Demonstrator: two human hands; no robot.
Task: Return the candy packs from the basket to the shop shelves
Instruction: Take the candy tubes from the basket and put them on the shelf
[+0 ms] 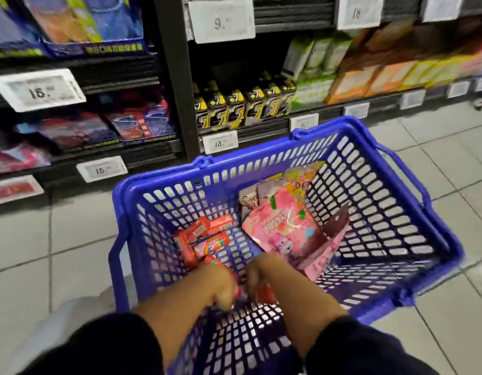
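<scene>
A blue plastic basket (391, 212) stands on the floor tiles in front of the shelves. Several small red candy packs (202, 236) lie in its left corner. Pink candy bags (285, 231) lean in the middle, with small boxes (264, 193) behind them. Both my hands reach down inside the basket by its near wall. My left hand (219, 282) curls its fingers round a red candy pack (235, 286). Close beside it, my right hand (261, 276) holds another red pack (267, 295) with bent fingers. The fingertips are blurred and partly hidden.
Dark shop shelves (177, 77) rise just behind the basket, with price tags (220, 143) on their edges. Black and yellow packs (234, 106) fill the low right shelf, and red and purple boxes (142, 125) the left one. Grey floor tiles (451, 163) lie to the right.
</scene>
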